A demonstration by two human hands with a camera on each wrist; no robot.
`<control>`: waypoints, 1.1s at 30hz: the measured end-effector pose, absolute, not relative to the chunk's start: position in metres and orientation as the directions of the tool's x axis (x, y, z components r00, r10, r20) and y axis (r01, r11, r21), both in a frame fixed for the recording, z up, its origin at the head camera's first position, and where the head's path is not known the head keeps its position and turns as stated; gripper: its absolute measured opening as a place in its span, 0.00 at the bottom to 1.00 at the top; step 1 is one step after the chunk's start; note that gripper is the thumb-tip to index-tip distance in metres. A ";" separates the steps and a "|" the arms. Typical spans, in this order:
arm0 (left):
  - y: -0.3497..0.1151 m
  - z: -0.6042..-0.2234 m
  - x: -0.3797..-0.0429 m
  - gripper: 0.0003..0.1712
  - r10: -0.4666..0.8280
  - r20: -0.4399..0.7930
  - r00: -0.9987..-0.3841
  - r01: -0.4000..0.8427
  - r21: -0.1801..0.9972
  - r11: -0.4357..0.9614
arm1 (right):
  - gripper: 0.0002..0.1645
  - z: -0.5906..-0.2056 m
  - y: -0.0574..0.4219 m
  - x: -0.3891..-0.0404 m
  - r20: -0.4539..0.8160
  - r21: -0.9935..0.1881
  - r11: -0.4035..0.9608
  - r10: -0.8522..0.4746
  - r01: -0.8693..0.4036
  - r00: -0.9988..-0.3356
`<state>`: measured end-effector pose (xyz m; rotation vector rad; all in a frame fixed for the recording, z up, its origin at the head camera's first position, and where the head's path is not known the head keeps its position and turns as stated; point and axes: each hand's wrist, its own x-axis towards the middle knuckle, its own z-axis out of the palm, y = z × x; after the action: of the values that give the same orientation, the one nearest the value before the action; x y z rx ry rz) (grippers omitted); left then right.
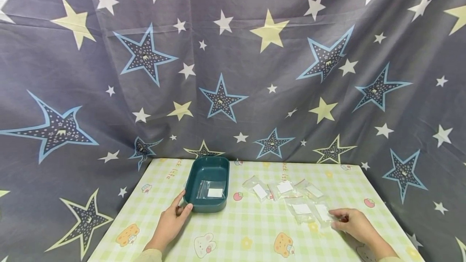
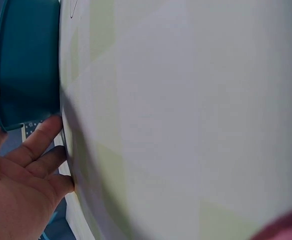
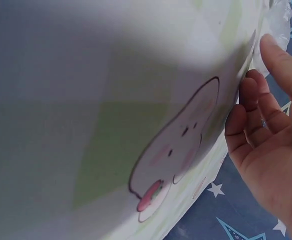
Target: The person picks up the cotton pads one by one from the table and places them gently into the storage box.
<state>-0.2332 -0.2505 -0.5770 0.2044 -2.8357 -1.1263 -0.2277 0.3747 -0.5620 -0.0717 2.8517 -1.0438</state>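
Observation:
A dark teal rectangular box [image 1: 206,208] stands at the back left of the table, with a clear zip bag [image 1: 215,192] holding a white card lying inside. My left hand [image 1: 170,222] is at its near left corner, thumb and index finger spread and touching the outside. In the left wrist view the fingers lie beside the box wall [image 2: 28,60], low by the tabletop. At the right, my right hand [image 1: 351,223] has its fingertips at the edge of a clear bag [image 1: 323,213] with a white insert; the fingers are loosely bent, thumb apart.
More clear bags with white inserts lie left of and behind the right hand, among them one bag [image 1: 301,209] beside it and another bag [image 1: 260,190] farther left. A checked cloth [image 1: 251,229] covers the table. A dark starry curtain [image 1: 236,60] hangs behind.

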 end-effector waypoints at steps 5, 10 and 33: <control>-0.251 -0.578 -0.233 0.42 -0.146 0.034 -0.989 -0.082 0.693 0.716 | 0.23 -0.562 0.376 -0.227 -0.079 -0.651 0.759 -0.080 -0.009 -0.994; -0.252 -0.579 -0.234 0.42 -0.141 0.045 -0.989 -0.070 0.696 0.714 | 0.22 -0.561 0.377 -0.227 -0.078 -0.661 0.750 -0.061 0.006 -0.995; -0.257 -0.586 -0.237 0.44 -0.133 0.032 -0.991 -0.073 0.701 0.709 | 0.30 -0.547 0.390 -0.222 -0.124 -0.739 0.666 0.008 0.097 -0.992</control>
<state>-0.2367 -0.2566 -0.5856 0.1706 -2.8303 -1.1557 -0.2223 0.3902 -0.5469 0.0875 2.7660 -1.2370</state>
